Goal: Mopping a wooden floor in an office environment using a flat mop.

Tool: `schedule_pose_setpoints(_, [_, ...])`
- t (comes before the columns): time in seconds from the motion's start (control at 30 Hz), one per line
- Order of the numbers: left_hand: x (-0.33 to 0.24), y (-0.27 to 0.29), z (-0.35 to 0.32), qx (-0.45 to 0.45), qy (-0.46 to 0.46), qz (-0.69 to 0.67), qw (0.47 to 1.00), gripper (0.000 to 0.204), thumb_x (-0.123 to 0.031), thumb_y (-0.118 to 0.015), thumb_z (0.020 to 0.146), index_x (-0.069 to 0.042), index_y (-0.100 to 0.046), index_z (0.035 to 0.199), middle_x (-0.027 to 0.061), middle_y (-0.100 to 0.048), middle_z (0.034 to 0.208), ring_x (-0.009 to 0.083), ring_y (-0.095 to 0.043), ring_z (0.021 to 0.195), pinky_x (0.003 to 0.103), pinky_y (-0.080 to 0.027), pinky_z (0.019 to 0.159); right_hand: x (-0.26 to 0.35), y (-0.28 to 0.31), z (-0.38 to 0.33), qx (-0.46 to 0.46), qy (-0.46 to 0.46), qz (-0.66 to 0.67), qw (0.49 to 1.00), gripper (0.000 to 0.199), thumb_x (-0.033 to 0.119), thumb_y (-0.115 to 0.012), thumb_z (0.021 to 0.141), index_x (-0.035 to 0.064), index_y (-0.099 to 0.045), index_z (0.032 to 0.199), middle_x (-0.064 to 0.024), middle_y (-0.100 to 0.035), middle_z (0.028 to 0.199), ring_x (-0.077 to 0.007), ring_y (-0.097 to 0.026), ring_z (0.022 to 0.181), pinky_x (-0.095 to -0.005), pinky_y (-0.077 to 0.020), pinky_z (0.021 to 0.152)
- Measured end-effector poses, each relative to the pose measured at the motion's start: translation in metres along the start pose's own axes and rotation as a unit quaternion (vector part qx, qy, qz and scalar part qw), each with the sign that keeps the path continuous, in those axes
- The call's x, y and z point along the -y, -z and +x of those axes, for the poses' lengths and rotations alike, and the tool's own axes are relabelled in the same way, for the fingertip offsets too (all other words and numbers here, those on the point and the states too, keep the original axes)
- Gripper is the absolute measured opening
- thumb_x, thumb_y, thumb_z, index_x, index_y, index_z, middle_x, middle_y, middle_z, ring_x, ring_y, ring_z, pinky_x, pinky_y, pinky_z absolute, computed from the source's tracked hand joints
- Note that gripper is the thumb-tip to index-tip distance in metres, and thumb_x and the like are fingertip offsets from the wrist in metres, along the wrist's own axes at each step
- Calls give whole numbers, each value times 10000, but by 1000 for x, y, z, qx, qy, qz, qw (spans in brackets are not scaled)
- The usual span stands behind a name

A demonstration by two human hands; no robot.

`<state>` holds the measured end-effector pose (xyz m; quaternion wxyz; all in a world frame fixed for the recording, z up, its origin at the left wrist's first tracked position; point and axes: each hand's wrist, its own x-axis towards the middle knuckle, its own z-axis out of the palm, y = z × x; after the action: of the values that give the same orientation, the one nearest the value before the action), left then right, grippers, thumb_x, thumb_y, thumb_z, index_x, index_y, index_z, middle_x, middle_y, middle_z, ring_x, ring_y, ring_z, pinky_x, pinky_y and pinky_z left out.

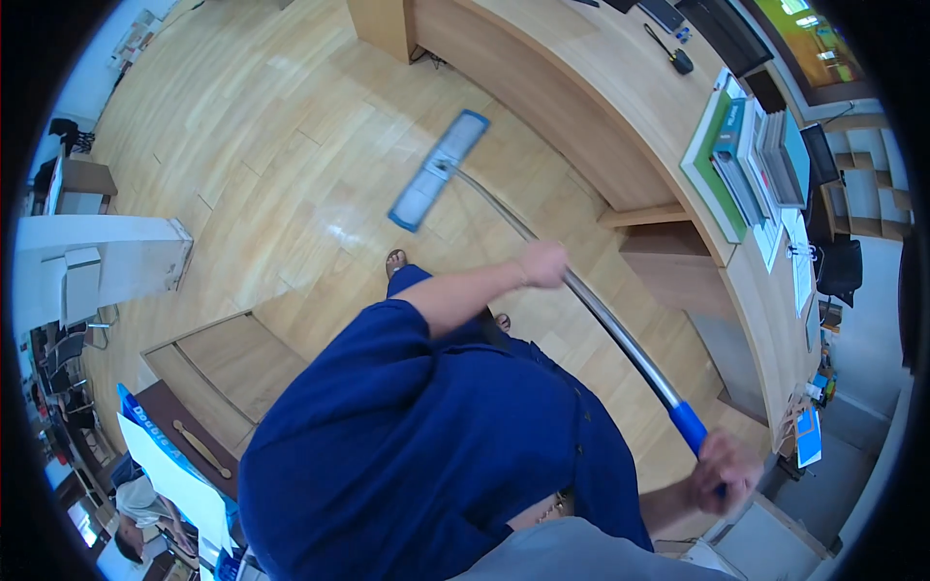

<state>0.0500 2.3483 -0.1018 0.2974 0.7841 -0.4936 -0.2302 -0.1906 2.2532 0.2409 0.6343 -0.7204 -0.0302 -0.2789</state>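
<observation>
A flat mop with a long metal pole [620, 334] slants across the view. Its blue-edged, pale mop head [419, 197] lies flat on the wooden floor ahead of my feet. My left hand [542, 264] is closed around the middle of the pole, with that arm stretched across my front. Lower right, my right hand [728, 472] wraps the blue grip [689, 426] at the pole's upper end. The right fingers look slightly blurred.
A long curved wooden desk [659, 126] runs along the right, bearing binders [751, 160] and papers. A white pillar [107, 254] stands at left. Near my left side are a wooden cabinet [218, 373] and a blue-and-white paper box [170, 474]. Another person [145, 508] sits at lower left.
</observation>
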Motion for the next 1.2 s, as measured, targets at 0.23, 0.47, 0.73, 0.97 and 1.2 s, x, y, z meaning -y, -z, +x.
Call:
schedule_pose_setpoints(0.23, [-186,-114,49,92,-157,-55,982,113,-189,-619,605,-100,-645,668,142,-619,678,357,-620,699,456,-499,566,85,69,-96,-177,124,-14,976,213,270,-518,845,74,-513,763,15,-427,467,-126,-421,419,-285,-368,477])
schedule_pose_setpoints(0.47, [-226,-156,39,58,-167,-132,975,99,-194,-628,612,-118,-660,667,139,-632,692,343,-622,682,449,-492,550,87,94,-117,-95,186,-56,976,257,255,-455,940,5,-462,998,-51,-407,517,-154,-417,438,-326,-430,435])
schedule_pose_setpoints(0.73, [-171,-78,-35,-38,-9,-102,994,123,-225,-631,624,-117,-669,668,142,-620,655,344,-619,662,445,-486,542,68,81,-47,536,300,327,718,331,298,-458,934,6,-404,1080,-59,-467,549,-175,-463,491,-366,-454,476])
schedule_pose_setpoints(0.97, [-25,-26,-151,-215,204,-19,955,124,-219,-662,617,-97,-636,614,140,-606,649,337,-612,676,443,-496,588,12,-54,-43,184,130,158,961,127,139,-551,843,68,-494,755,0,-440,417,-93,-435,354,-239,-422,392])
schedule_pose_setpoints(1.2, [34,-5,-292,-452,311,3,836,203,-211,-641,684,-82,-555,552,155,-563,626,348,-555,649,440,-452,603,-21,-163,7,381,41,344,857,116,110,-545,812,16,-579,753,-36,-512,438,-143,-505,369,-285,-478,433])
